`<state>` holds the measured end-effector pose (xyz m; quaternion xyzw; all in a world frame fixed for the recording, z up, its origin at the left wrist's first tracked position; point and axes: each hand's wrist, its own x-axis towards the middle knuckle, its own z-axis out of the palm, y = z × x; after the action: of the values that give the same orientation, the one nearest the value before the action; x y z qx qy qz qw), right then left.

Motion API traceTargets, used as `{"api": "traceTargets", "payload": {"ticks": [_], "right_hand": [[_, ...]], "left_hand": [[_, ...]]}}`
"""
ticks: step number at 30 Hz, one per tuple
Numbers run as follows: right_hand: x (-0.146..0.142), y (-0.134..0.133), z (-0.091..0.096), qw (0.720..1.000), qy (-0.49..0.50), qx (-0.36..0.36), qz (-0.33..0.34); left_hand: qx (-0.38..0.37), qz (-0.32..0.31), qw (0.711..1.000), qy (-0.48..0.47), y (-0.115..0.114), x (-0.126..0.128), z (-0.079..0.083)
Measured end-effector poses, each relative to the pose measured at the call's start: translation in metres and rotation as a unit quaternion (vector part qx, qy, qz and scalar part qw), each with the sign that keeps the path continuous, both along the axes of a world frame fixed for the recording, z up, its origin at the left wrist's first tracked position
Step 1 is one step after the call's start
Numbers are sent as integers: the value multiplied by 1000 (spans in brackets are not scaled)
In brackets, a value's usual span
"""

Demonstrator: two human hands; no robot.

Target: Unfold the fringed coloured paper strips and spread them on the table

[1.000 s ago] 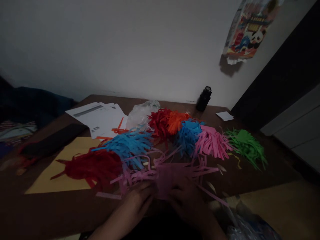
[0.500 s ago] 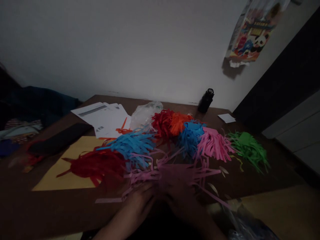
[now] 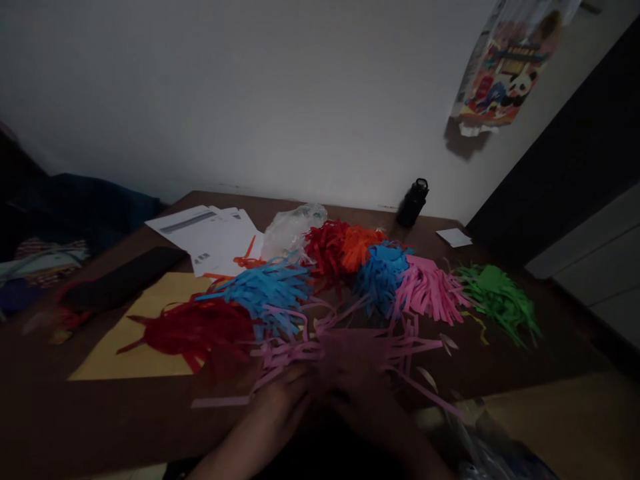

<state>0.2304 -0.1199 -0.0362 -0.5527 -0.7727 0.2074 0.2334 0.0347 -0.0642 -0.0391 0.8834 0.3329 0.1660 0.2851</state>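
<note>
Left hand [image 3: 286,395] touches pink paper [image 3: 350,343]; sides fringed.

I see the pink fringed paper [image 3: 355,343] spread on the near part of the worktop [image 3: 125,427], dusky in this light. Its middle is a plain, unslit panel; narrow strips splay loosely left and right, some curling. Its nearest edge is too dark for me to read.

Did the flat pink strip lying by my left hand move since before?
Yes. Against the yellow paper, the pink strip has shifted closer to the camera, leaving a wider gap.
</note>
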Motion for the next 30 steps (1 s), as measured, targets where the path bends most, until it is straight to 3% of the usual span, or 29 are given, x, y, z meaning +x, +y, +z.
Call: {"api": "traceTargets", "payload": {"ticks": [5,12,18,25,30], "right_hand": [[0,1,1,1000,13,10,4],[-9,1,-8,994,-77,73,-9],[-13,-5,-7,989,-95,107,-45],[9,-3,-4,976,-103,187,-33],[7,-9,-8,954,-90,283,-38]], "left_hand": [[-7,-1,1000,10,0,-2,-1],[-14,-16,999,-34,-5,2,10],[3,15,1000,-22,-7,4,10],[111,1,994,-16,-11,-4,12],[173,-59,983,-18,-10,11,-1]]}}
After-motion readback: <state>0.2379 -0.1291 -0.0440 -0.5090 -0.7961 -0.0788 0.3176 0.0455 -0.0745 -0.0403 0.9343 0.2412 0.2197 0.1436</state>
